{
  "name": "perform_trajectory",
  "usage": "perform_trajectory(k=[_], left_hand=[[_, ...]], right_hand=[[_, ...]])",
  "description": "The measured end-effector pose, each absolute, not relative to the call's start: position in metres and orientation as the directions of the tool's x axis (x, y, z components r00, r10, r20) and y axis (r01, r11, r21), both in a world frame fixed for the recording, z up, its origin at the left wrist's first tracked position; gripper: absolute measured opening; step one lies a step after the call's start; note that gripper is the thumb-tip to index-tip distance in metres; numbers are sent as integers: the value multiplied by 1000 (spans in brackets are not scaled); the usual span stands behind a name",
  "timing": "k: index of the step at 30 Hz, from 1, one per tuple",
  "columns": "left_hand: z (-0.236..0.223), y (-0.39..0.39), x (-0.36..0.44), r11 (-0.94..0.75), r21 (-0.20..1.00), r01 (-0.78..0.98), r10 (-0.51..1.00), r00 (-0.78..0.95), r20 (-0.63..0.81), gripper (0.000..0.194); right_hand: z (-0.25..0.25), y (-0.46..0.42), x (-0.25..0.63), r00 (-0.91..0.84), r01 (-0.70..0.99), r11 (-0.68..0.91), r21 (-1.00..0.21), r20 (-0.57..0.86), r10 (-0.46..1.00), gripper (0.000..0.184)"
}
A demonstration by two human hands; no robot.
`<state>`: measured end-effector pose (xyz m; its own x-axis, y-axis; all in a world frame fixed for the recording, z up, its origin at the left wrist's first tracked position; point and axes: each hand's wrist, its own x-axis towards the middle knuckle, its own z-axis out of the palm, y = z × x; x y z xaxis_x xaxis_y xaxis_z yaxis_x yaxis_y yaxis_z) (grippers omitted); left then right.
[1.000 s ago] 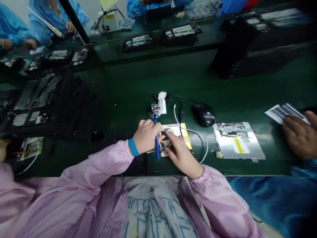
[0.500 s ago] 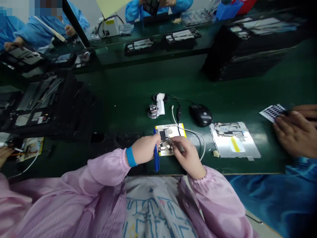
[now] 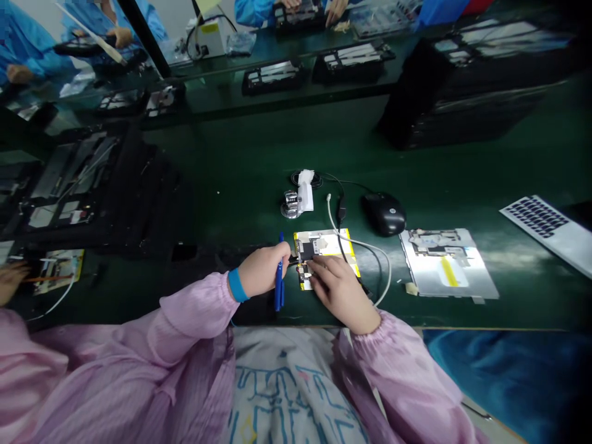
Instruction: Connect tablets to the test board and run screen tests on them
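1. While our left hand (image 3: 259, 269) is gripping a blue pen (image 3: 279, 282), the yellow-edged panel (image 3: 329, 243) is lying just right of it, at the lower centre of the frame.
2. Our right hand (image 3: 341, 293) is resting bent fingers on the yellow-edged panel; we cannot tell whether they are pinching anything.
3. We are working at a dark green table (image 3: 250, 166), where a black mouse (image 3: 383, 214) and a silver plate (image 3: 474, 265) are sitting at centre right.
4. Blue-sleeved co-workers (image 3: 253, 11) are handling dark devices (image 3: 300, 17) along the top of the frame.
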<state>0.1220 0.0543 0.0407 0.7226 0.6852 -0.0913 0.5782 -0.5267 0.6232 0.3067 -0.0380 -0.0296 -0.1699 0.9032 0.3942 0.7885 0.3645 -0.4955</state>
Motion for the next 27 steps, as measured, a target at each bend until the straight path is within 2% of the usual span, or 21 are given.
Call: perform_trajectory(k=[7,17,27], left_hand=[[43,56,123,-486,661,571,672,728,-136,14],[39,58,124,-534,589,606,662,734,-155,7],[33,59,123,-542,575,612,656,736,-166,10]], right_hand=[[-30,-40,304,-183,810,371,-454,405,896,29],[-31,-41,304,-177,785,362,-502,379,908,33],[-28,-42,303,-245,844,374,-384,344,907,33]])
